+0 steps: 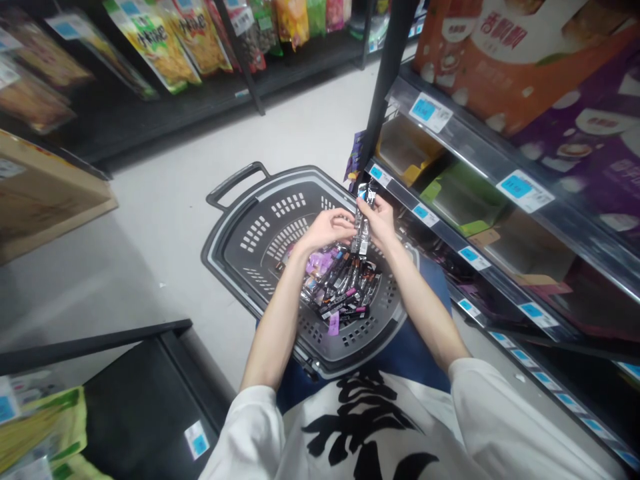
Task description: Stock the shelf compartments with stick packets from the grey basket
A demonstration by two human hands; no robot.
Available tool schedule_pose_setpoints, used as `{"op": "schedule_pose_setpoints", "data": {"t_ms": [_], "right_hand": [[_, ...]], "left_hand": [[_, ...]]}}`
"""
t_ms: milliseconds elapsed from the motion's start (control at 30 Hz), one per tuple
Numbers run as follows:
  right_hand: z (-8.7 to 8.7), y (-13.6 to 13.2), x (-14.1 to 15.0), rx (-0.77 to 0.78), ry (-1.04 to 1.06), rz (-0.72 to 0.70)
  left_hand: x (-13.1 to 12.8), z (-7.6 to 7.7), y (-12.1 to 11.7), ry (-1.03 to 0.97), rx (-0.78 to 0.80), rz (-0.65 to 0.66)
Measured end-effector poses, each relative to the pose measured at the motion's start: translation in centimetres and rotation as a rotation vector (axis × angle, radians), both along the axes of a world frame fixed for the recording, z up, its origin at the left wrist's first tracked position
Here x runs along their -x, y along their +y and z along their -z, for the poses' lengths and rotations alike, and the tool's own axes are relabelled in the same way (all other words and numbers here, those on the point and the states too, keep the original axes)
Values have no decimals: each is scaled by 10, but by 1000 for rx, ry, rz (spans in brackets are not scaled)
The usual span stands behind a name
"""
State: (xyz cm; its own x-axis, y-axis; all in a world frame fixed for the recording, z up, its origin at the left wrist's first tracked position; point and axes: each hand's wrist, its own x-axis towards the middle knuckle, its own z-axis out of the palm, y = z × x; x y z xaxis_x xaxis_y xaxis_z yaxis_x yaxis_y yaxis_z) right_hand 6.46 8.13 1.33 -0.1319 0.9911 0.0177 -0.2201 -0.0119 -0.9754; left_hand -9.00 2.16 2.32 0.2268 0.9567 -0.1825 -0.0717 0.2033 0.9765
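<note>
My right hand [379, 222] is closed on a few shiny black stick packets [363, 241], thumb over their upper part. They hang upright above a dark grey shopping basket [240, 230]. My left hand [327, 230] reaches in from the other side, fingers loosely curved and apart, with the fingertips at the packets' edge; whether they press on them is hard to see. Inside the basket lies a loose heap of black stick packets [345, 293], some with pink or orange ends. Purple wrappers [323, 262] lie among them. My left forearm hides part of the heap.
On the right rises a shelf rack with price tags [431, 112], large orange boxes [480, 60] and an open green display box [460, 200]. Snack bags [155, 43] hang at the back. A cardboard box [50, 193] stands left, and a black display stand [145, 393] lower left.
</note>
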Motion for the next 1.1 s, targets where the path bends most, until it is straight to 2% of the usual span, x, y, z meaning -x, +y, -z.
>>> {"op": "schedule_pose_setpoints", "data": {"t_ms": [267,667,767,867,967,1100], "right_hand": [[0,0,1,20,65,-12],[2,1,2,24,50,-38],[0,-2,1,-53,-41,-17],[-4,-9,0,-197,-255,55],[-7,-14,-1,-274,-459,114],[-6,-15,-3,-321,-493,127]], "left_hand": [[2,-3,-1,80,-26,-2],[2,1,1,62,-27,-22],[3,3,1,66,-34,-29],[5,5,1,77,-49,-33],[6,7,2,107,-88,-45],[5,8,4,120,-120,-58]]}}
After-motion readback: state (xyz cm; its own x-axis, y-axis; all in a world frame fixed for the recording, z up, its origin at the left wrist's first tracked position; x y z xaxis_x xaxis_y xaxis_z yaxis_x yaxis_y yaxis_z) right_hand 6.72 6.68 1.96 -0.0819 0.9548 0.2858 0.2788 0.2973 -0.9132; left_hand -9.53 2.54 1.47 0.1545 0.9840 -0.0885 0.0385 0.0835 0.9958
